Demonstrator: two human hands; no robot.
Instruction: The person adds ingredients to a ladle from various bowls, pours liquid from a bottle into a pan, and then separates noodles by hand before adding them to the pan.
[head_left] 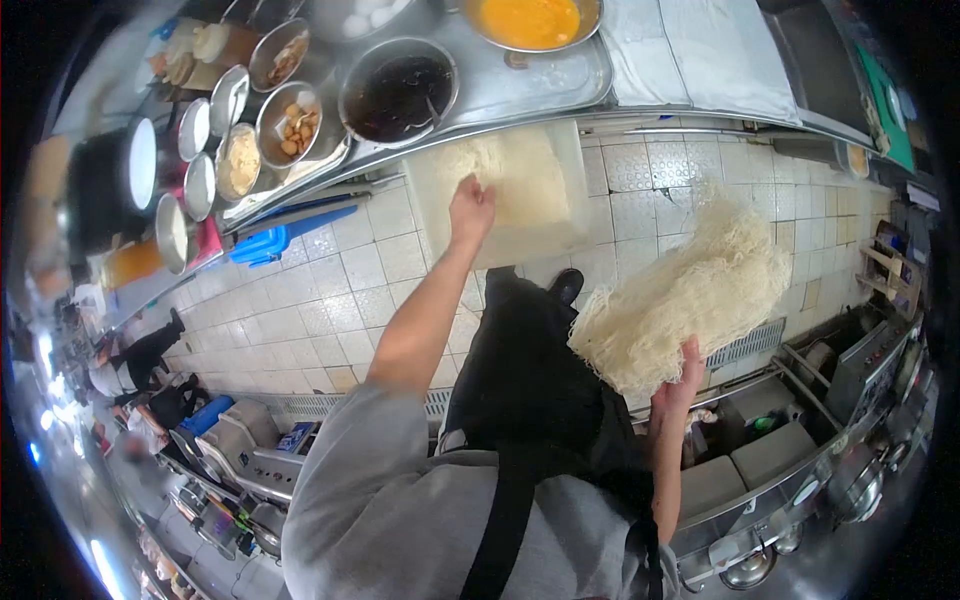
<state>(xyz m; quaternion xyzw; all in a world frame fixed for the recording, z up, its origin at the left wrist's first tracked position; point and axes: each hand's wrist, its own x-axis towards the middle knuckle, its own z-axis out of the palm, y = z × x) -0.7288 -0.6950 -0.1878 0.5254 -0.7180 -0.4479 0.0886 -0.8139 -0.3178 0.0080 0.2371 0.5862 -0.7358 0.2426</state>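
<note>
A large tangled bundle of pale dry rice noodles (690, 295) rests on my right hand (680, 380), whose fingers grip its near edge at the right of the head view. Over a translucent plastic bin (545, 245) is my left hand (473, 208), with its fingers drawn together. Whether they hold anything is too small to make out. Pale loose bits (530, 185) lie in the bin, along with a lighter clump (472, 155) just beyond my left fingers. The bin sits below the counter's edge, in front of me.
On the steel counter stand a bowl of dark liquid (400, 85), a bowl of yellow liquid (530, 20) and several smaller bowls. White cloths (690, 55) lie at the right. Steel kitchen equipment (775, 455) is behind me. People (145, 350) are far left.
</note>
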